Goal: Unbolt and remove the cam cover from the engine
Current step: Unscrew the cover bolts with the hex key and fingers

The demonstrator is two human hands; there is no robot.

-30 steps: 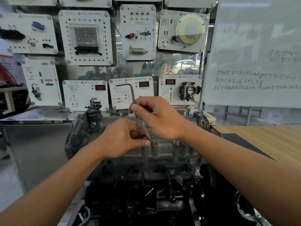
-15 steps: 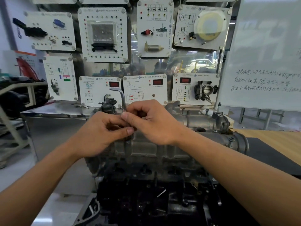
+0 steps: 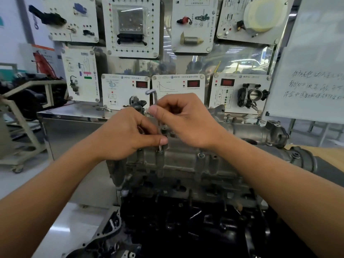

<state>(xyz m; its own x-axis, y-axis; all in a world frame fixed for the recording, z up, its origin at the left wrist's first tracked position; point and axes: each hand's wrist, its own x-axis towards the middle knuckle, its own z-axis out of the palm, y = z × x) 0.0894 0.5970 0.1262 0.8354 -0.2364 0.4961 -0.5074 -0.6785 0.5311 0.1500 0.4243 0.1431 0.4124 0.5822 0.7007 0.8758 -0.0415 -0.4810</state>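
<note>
A grey cast cam cover [image 3: 186, 162] tops the dark engine block [image 3: 186, 220] in front of me. An L-shaped hex key [image 3: 155, 98] stands upright in a bolt [image 3: 160, 148] on the cover's near-left edge. My right hand [image 3: 186, 120] pinches the key's upper shaft between thumb and fingers. My left hand [image 3: 126, 135] holds the key's lower end just above the bolt, thumb pointing right. Another bolt [image 3: 201, 155] stands in a boss further right.
A display wall of white training panels [image 3: 130, 25] rises behind the engine. A whiteboard [image 3: 312, 62] leans at the right. A steel cabinet [image 3: 74, 131] stands at the left, a wooden tabletop [image 3: 331, 151] at the right, and a metal frame cart [image 3: 24, 112] at far left.
The view has swung and moved closer. Both hands keep their grip on the hex key; its short arm has turned, and the bolt's shank now shows above its boss.
</note>
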